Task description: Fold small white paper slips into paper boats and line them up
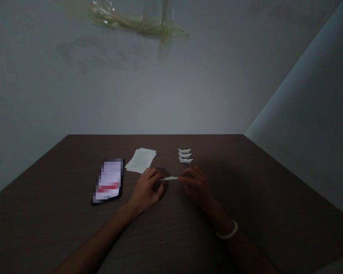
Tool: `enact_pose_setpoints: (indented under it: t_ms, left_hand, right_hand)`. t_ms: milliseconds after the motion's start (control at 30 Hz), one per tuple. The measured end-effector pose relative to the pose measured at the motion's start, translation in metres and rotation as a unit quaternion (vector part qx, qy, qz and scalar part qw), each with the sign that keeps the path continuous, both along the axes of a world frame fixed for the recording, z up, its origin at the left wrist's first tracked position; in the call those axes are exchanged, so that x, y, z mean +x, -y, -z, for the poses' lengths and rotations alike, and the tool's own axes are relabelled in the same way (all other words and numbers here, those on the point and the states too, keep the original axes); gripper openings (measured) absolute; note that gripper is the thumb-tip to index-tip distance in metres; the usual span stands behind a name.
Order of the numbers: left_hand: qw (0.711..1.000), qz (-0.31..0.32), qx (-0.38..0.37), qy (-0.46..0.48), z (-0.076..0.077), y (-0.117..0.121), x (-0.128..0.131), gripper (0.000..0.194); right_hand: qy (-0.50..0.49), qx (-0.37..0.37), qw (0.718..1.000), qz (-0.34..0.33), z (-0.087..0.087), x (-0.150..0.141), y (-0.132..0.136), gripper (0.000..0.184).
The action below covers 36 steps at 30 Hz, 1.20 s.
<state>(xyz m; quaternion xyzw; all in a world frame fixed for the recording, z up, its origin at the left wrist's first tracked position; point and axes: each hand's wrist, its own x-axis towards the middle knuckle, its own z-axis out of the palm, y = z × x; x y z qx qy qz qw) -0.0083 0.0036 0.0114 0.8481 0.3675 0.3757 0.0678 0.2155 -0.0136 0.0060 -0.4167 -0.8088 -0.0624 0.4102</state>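
Note:
A small folded white paper piece (169, 178) lies flat and narrow between my two hands, just above the dark wooden table (260, 198). My left hand (146, 189) pinches its left end with curled fingers. My right hand (196, 186), with a white bead bracelet on the wrist, pinches its right end. Three finished white paper boats (185, 155) sit in a short column just beyond my right hand. A small stack of white paper sheets (140, 160) lies beyond my left hand.
A phone (108, 181) with a lit screen lies flat to the left of my left hand. The table meets a grey wall at the back and a slanted wall on the right. The room is dim.

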Motion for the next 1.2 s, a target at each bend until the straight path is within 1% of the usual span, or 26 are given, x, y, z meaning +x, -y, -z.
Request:
enact_pose_setpoints:
  t_ms: [100,200,367,467,533,667,767,867,1000,1100,1200]
  left_hand:
    - [1.000,0.016,0.006,-0.024,0.005,-0.002,-0.001,0.013]
    - [0.999,0.023,0.015,-0.043,0.008,-0.003,-0.002,0.015]
    - [0.992,0.053,0.063,-0.093,0.009,0.002,0.000,0.016]
    - [0.988,0.051,0.079,-0.122,0.009,0.004,0.002,0.015]
    - [0.987,0.047,0.078,-0.132,0.010,0.004,0.003,0.014]
    - [0.986,0.046,0.061,-0.149,0.012,0.002,0.003,0.014]
    - [0.985,0.067,0.052,-0.152,0.011,0.002,0.003,0.014]
    - [0.983,0.110,0.040,-0.141,0.008,0.002,0.002,0.014]
    - [0.980,0.156,0.002,-0.125,0.007,0.001,0.002,0.016]
    - [0.978,0.177,-0.023,-0.111,0.007,0.000,0.003,0.018]
    - [0.976,0.186,-0.045,-0.103,0.005,0.000,0.003,0.019]
  right_hand:
    - [0.005,-0.010,1.000,0.003,0.001,0.002,-0.002,0.014]
    - [0.025,-0.034,0.999,0.022,0.002,0.004,-0.005,0.011]
    - [0.050,-0.072,0.993,0.075,0.003,0.006,-0.008,0.011]
    - [0.050,-0.082,0.991,0.091,0.003,0.005,-0.007,0.013]
    - [0.048,-0.085,0.993,0.073,0.002,0.003,-0.005,0.014]
    - [0.069,-0.103,0.992,-0.016,0.005,-0.004,-0.001,0.014]
    - [0.075,-0.120,0.989,-0.047,0.009,-0.008,-0.001,0.013]
    - [0.066,-0.131,0.988,-0.058,0.012,-0.009,-0.002,0.014]
    - [0.054,-0.137,0.987,-0.067,0.009,-0.010,-0.002,0.014]
    - [0.038,-0.136,0.988,-0.067,0.007,-0.011,0.000,0.010]
    - [0.024,-0.138,0.987,-0.073,0.006,-0.012,0.000,0.008]
